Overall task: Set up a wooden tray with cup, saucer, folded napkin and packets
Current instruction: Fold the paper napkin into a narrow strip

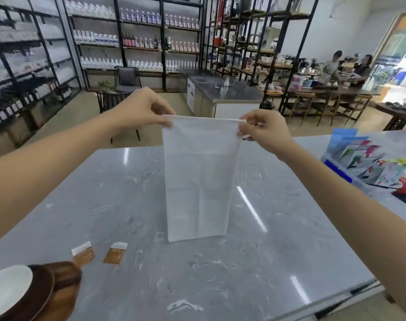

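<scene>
Both arms reach forward over a grey marbled tabletop (278,239), glossy, with pale veining and streaks of reflected ceiling light.

The left hand (141,110) pinches the top left corner of a white napkin (198,179) between thumb and fingertips. The right hand (264,130) pinches the top right corner the same way. The two hands are held apart, with the top edge stretched straight between them.

The napkin is a tall rectangle, thin and matte, with faint crease lines crossing it. It hangs upright in front of the camera; its lower edge appears at or just above the tabletop, contact cannot be told.

Near left of the tabletop lie two small flat packets, brown with a white strip at the top: one packet (83,252) further left, a second packet (115,252) just beside it, apart from each other.

At the bottom left corner is a dark wooden tray (65,286), rounded, with visible grain, blurred. On it sit a dark round saucer (38,295) and a white glazed cup (7,288), partly cut off by the frame edge.

Far right on the tabletop is a blue-edged container (338,167) of colourful glossy sachets.

Beyond the tabletop, black metal shelving (137,42) holds rows of bottles.
</scene>
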`<state>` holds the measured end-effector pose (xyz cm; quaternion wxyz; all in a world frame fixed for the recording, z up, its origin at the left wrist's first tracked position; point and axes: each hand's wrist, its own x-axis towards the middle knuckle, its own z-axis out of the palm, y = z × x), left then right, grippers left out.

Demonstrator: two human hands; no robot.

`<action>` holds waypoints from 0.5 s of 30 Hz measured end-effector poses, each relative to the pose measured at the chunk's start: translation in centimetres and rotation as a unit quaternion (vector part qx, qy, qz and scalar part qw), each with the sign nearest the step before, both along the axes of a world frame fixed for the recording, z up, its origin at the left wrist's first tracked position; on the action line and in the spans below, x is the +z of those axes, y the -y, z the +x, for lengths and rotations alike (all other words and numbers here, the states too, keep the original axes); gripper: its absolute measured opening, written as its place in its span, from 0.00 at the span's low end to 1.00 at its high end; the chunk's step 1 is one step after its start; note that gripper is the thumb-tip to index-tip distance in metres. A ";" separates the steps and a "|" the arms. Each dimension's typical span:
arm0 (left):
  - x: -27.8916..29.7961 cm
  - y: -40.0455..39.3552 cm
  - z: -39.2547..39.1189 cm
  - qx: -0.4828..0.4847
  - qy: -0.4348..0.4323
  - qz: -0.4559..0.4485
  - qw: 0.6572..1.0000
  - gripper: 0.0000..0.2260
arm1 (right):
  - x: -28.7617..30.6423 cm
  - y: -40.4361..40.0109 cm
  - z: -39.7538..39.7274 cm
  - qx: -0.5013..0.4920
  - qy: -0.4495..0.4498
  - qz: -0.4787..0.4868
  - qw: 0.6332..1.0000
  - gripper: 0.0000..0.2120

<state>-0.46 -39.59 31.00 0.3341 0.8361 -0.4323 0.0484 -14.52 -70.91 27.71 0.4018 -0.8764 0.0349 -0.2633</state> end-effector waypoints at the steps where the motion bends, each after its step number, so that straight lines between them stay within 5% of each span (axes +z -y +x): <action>1: 0.4 -0.2 0.1 0.007 0.002 -0.006 1.000 0.08 | 0.7 -0.1 0.2 -0.002 0.010 -0.017 1.000 0.07; 8: 0.4 -2.0 -4.1 0.015 0.009 -0.015 1.000 0.08 | 0.6 -1.3 -3.3 0.024 0.018 -0.084 0.996 0.07; 15: -6.5 -5.3 -15.2 0.000 0.019 -0.007 1.000 0.07 | -8.0 -3.5 -14.0 0.030 0.020 -0.023 0.999 0.03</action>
